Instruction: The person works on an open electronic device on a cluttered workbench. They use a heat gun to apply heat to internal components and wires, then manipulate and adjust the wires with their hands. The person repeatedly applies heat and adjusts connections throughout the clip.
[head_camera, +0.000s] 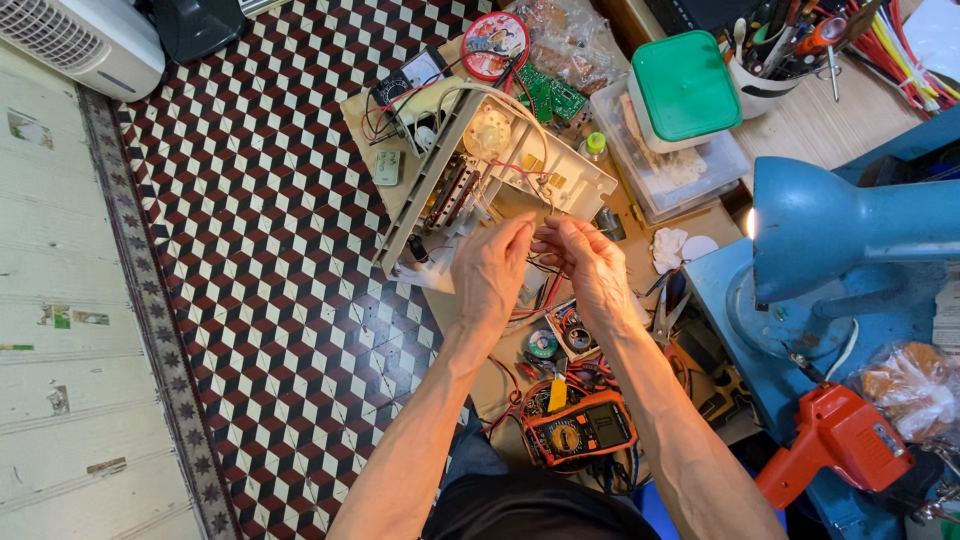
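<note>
While the opened white appliance (490, 170) lies in the upper middle of the frame, both hands meet just below it. The left hand (490, 275) and right hand (590, 265) pinch thin wires (545, 262) between the fingertips. The case is already off and its wiring exposed; the orange multimeter (578, 430) lies untouched lower down.

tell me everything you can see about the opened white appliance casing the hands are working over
The opened white plastic appliance casing lies tilted on a brown cardboard sheet, its inside facing up. It shows a round cream fan wheel, metal heating-like strips and thin red and white wires. The left hand and right hand pinch fine wires at its near edge.
</note>
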